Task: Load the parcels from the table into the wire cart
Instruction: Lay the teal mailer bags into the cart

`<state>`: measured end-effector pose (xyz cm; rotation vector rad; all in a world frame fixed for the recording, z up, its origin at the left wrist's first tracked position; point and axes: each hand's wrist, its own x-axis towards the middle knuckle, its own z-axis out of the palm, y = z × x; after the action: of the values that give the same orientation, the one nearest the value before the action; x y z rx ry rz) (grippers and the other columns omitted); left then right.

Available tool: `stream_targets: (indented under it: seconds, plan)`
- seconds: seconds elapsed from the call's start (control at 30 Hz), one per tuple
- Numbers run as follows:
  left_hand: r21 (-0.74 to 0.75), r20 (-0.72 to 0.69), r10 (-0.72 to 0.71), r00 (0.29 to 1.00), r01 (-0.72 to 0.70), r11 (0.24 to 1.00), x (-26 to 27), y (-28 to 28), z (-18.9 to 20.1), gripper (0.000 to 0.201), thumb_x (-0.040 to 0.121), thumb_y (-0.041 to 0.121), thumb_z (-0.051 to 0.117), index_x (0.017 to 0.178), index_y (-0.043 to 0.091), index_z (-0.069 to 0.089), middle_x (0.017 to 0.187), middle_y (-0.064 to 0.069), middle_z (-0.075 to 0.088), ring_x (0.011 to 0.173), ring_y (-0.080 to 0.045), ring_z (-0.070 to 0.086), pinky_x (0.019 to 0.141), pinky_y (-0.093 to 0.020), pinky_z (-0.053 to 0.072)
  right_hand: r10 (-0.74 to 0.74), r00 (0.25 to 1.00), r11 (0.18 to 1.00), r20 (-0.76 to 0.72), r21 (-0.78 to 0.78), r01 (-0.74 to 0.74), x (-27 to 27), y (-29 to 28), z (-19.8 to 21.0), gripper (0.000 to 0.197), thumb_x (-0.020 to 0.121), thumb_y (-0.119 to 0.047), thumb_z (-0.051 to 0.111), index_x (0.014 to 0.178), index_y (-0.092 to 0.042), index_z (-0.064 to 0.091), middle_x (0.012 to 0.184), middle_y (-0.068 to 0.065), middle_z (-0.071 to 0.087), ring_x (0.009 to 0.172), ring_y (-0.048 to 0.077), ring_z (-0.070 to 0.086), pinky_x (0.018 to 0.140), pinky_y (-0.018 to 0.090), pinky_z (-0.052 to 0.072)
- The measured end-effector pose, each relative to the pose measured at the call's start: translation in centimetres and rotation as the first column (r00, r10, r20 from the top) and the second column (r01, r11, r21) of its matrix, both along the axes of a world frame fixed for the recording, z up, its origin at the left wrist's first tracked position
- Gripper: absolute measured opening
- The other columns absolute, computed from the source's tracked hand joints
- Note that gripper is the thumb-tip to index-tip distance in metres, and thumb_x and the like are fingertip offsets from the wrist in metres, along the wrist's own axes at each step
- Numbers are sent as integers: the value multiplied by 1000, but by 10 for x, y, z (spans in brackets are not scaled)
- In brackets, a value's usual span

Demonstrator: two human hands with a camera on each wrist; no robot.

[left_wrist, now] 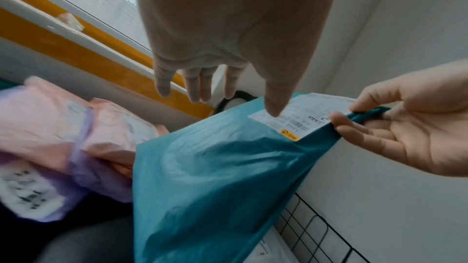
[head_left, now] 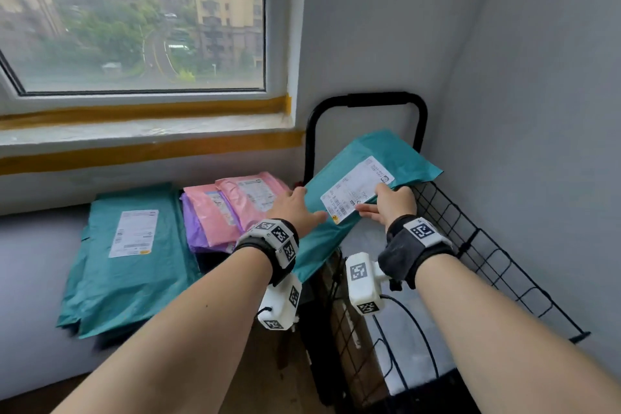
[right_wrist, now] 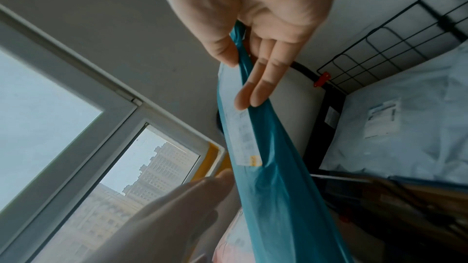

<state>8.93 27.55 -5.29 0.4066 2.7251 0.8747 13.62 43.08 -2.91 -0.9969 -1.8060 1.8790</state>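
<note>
A teal parcel is held tilted above the wire cart, its far end by the cart's handle. Its near edge is pinched by the right hand between thumb and fingers. The left hand is laid flat on it, fingers straight. On the table, a second teal parcel lies at the left and pink parcels at the right edge. A white parcel lies in the cart.
</note>
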Motion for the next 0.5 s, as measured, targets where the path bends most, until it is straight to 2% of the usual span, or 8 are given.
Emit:
stream_targets:
  seconds: [0.1,0.17,0.23,0.33,0.43,0.5]
  plan:
    - [-39,-28,-91,995,90,995,18,52,2,84,78,53,67,146,20,30,147,-8,34,134,-24,36,111,-38,32,-21,1000,999,-7,-41,20,13,49,-2,28,91,-3,37,117,5,42,100,23,60,46,21,64,45,27,56]
    - [-64,-31,-141,990,139,988,27,86,2,87,75,52,71,146,24,30,147,-6,33,135,-23,35,111,-39,31,-26,999,997,-23,-77,24,20,80,-2,23,91,-3,36,113,2,41,95,21,58,40,18,63,42,26,54]
    - [-89,-27,-164,986,161,983,32,117,-1,87,74,47,74,146,25,29,146,-5,33,134,-23,35,111,-40,31,-27,999,995,-20,-100,25,25,108,-3,19,92,-2,36,109,3,41,92,20,59,44,19,63,43,27,55]
    - [-118,-17,-148,989,145,982,36,155,-11,86,75,39,75,146,24,28,147,-5,32,134,-24,33,110,-40,31,-32,999,992,8,-120,32,30,146,-12,15,91,-1,36,105,4,39,88,20,59,45,19,62,47,28,54]
    - [-133,-9,-102,995,100,986,35,179,-25,81,78,38,73,145,23,31,147,-7,33,134,-25,33,110,-41,31,-25,998,991,58,-127,32,27,175,-29,14,91,-1,35,105,3,39,88,21,60,49,20,62,50,29,54]
    - [-149,3,-79,997,79,986,30,190,-35,77,80,38,71,145,23,32,146,-7,35,133,-25,35,109,-43,33,-19,996,992,85,-119,30,20,187,-40,15,91,-2,36,105,1,42,94,21,62,46,18,62,49,28,54]
